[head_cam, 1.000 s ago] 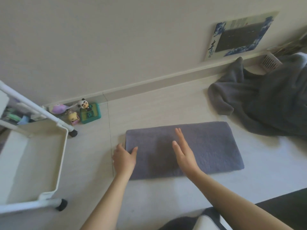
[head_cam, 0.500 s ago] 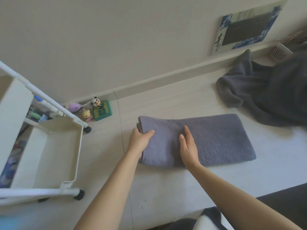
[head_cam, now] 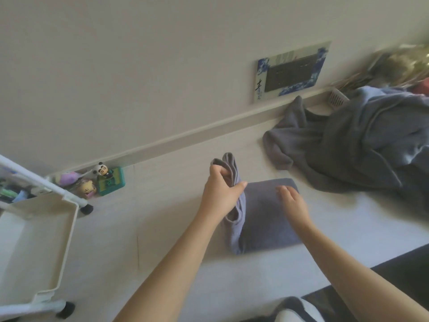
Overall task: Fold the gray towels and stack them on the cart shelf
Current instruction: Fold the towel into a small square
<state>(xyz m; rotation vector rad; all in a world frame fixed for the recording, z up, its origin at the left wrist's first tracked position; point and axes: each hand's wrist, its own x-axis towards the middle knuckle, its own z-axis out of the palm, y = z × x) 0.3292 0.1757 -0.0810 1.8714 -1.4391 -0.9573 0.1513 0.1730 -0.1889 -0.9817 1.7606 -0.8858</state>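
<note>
A gray towel lies folded on the pale floor in front of me. My left hand grips its left end and holds it lifted above the floor, the cloth bunched in my fist. My right hand rests flat, fingers apart, on the towel's far right part. A heap of unfolded gray towels lies at the right against the wall. The white cart shelf stands at the left, its tray showing nothing inside.
Small toy figures and a green box sit by the baseboard beside the cart's black wheel. A blue-framed picture leans on the wall. A white basket stands behind the heap. Dark fabric lies at the lower right.
My left hand has lifted the towel's left end and carried it rightward over the rest. My right hand moved right along the towel. The camera has shifted.
</note>
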